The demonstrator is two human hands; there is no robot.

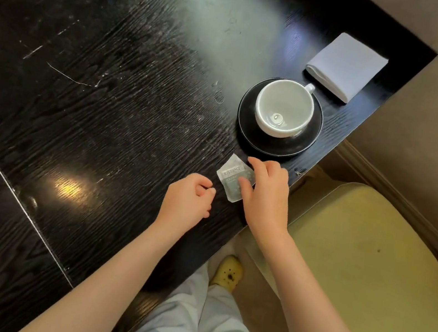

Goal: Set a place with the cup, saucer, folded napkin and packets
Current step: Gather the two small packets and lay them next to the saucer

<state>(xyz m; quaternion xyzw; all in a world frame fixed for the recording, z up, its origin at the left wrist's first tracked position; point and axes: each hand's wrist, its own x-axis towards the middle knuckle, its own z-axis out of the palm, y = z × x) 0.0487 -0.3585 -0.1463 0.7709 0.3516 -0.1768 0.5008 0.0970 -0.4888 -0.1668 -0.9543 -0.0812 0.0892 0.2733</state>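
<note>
The packet (234, 177) is a small pale, silvery sachet with grey print on its upper part (the lettering is too blurred to read), lying flat on the black table (104, 81) close to its near edge and just below the saucer (271, 143). Whether it is 1 packet or several stacked cannot be told, since its right side is hidden under the fingers. The saucer is black and glossy and carries a white cup (285, 108), upright and empty, its handle pointing toward the napkin (346, 67), a pale folded square lying flat near the table's far corner, just beside the saucer but apart from it. The right hand (265, 194) rests on the packet with thumb and forefinger spread either side of it, loosely open, touching rather than lifting it. The left hand (187, 199) sits just left of the packet, fingers curled into a loose fist, holding nothing visible and not touching the packet.
</note>
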